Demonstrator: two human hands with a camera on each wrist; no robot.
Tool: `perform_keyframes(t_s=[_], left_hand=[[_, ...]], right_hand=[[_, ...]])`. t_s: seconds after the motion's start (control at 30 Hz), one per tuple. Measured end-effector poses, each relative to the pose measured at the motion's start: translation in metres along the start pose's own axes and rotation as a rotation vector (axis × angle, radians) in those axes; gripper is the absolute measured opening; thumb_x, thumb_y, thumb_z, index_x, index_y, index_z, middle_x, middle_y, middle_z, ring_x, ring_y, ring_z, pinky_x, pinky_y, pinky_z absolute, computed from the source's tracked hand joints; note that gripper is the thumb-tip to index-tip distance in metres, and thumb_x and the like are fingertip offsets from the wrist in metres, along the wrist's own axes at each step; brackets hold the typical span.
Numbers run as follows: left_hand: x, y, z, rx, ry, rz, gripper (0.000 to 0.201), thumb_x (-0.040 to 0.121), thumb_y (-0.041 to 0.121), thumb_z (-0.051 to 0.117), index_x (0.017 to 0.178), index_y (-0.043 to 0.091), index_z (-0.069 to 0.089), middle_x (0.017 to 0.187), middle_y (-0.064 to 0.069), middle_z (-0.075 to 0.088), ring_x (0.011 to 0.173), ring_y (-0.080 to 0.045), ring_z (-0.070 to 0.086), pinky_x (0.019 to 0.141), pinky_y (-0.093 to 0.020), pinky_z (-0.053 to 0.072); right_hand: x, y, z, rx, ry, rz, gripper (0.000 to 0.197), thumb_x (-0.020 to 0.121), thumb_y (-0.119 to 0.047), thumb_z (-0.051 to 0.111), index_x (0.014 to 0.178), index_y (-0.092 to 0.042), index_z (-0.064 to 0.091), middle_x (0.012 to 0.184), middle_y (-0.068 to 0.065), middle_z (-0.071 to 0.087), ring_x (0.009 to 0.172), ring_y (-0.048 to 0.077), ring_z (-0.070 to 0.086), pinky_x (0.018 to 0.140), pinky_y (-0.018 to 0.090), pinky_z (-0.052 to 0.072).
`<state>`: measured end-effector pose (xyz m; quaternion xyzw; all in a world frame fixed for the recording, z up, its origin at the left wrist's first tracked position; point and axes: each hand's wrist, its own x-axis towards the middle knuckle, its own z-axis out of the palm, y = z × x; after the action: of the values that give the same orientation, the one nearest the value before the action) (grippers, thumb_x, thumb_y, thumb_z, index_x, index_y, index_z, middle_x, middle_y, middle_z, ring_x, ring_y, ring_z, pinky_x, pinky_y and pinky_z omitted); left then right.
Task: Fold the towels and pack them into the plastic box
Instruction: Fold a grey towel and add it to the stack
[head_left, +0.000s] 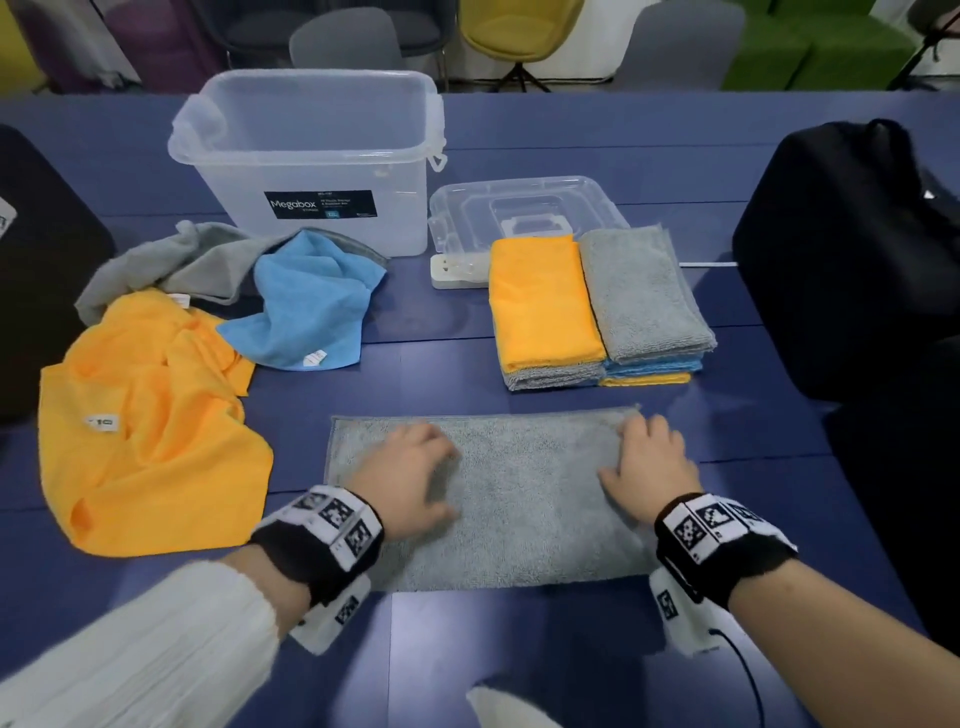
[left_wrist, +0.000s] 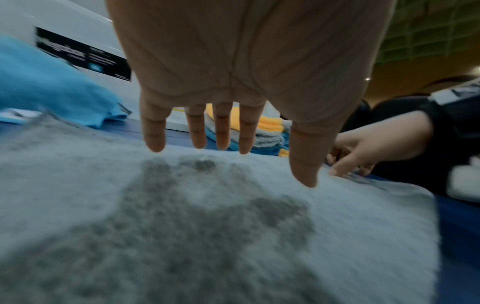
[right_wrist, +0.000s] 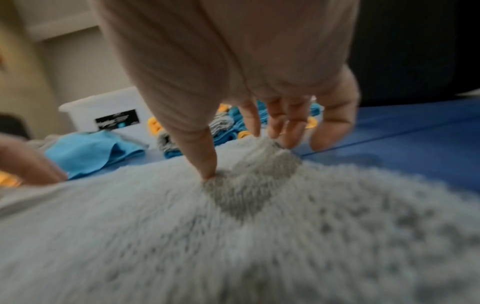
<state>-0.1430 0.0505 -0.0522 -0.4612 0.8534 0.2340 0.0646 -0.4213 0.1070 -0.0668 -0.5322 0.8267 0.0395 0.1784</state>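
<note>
With the left hand (head_left: 410, 478) flat, fingers straight, and the right hand (head_left: 649, 467) pinching the grey towel (head_left: 519, 499) at its far right corner, the next fold should go edge to edge.

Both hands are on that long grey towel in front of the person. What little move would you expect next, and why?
Probably the right hand lifts its end of the grey towel and folds it over toward the left hand. The towel lies as a long strip, wider than the folded stacks behind it, and the right fingers are already bunching its far corner while the left hand stays open above the cloth.
</note>
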Motion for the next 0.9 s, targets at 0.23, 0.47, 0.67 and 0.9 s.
perform_keyframes(t_s=[0.23, 0.47, 0.67, 0.9], left_hand=[[0.000, 0.038, 0.027, 0.135, -0.198, -0.044, 0.110, 0.063, 0.065, 0.073, 0.148, 0.042, 0.008, 0.159, 0.004, 0.001, 0.144, -0.028, 0.006, 0.108, -0.063, 0.022], [0.004, 0.045, 0.030, 0.186, -0.267, -0.089, 0.117, 0.063, 0.064, 0.074, 0.146, 0.049, -0.007, 0.158, 0.002, -0.020, 0.145, -0.035, -0.008, 0.107, -0.071, 0.014], [0.000, 0.044, 0.044, 0.165, -0.302, -0.095, 0.141, 0.047, 0.074, 0.075, 0.142, 0.046, -0.026, 0.149, 0.001, -0.042, 0.138, -0.036, -0.033, 0.100, -0.079, 0.000], [-0.002, 0.043, 0.040, 0.046, -0.138, -0.069, 0.115, 0.064, 0.072, 0.063, 0.152, 0.029, 0.002, 0.160, 0.003, -0.006, 0.148, -0.027, -0.005, 0.110, -0.066, -0.003]], right_hand=[[-0.004, 0.020, 0.008, 0.256, -0.252, 0.249, 0.054, 0.076, -0.044, 0.074, 0.111, -0.007, 0.056, 0.127, 0.019, 0.052, 0.107, 0.031, 0.057, 0.082, 0.035, 0.049], [-0.015, 0.001, -0.005, 0.674, -0.214, 0.066, 0.025, 0.078, -0.026, 0.073, 0.096, -0.018, 0.057, 0.101, 0.001, 0.066, 0.092, 0.019, 0.064, 0.086, 0.041, 0.054], [-0.024, -0.032, -0.015, 0.865, -0.185, -0.085, 0.029, 0.082, -0.024, 0.072, 0.102, -0.020, 0.051, 0.103, 0.001, 0.066, 0.096, 0.018, 0.064, 0.088, 0.045, 0.054], [-0.035, -0.049, -0.012, 0.787, -0.187, -0.139, 0.039, 0.083, -0.022, 0.071, 0.112, -0.016, 0.045, 0.105, 0.001, 0.064, 0.097, 0.017, 0.062, 0.082, 0.034, 0.053]])
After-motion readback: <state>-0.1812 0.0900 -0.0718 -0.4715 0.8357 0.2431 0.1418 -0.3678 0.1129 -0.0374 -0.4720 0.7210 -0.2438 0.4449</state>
